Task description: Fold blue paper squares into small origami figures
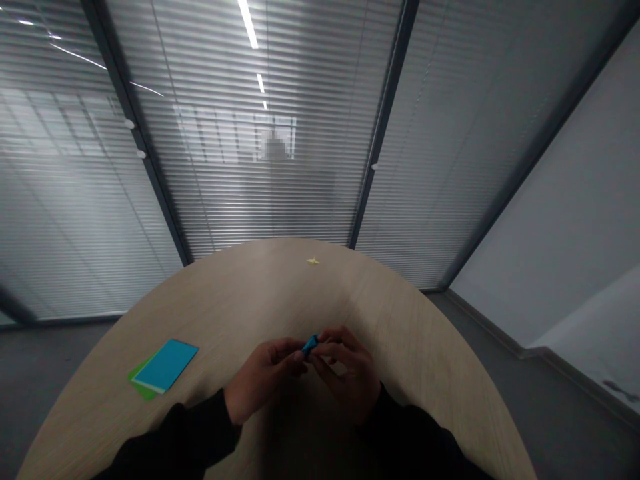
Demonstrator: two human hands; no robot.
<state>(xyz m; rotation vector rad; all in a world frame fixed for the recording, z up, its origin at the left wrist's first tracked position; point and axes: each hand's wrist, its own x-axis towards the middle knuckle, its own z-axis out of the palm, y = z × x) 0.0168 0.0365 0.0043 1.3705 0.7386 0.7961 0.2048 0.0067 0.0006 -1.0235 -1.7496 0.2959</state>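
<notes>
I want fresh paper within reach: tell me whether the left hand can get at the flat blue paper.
Probably yes: nothing visible stands between the left hand and the flat blue paper, though that hand pinches the small folded blue piece.

There are two bare hands — one left hand, one right hand — one small folded blue piece, one pale-yellow star-like piece, one flat blue rectangle, one flat green rectangle, one pale-wood table.

Blue folded paper part-hidden by left hand and right hand, folds too small to tell; green sheet mostly under blue sheet; pixelated patch unreadable; round table, black sleeves cut off below.
</notes>
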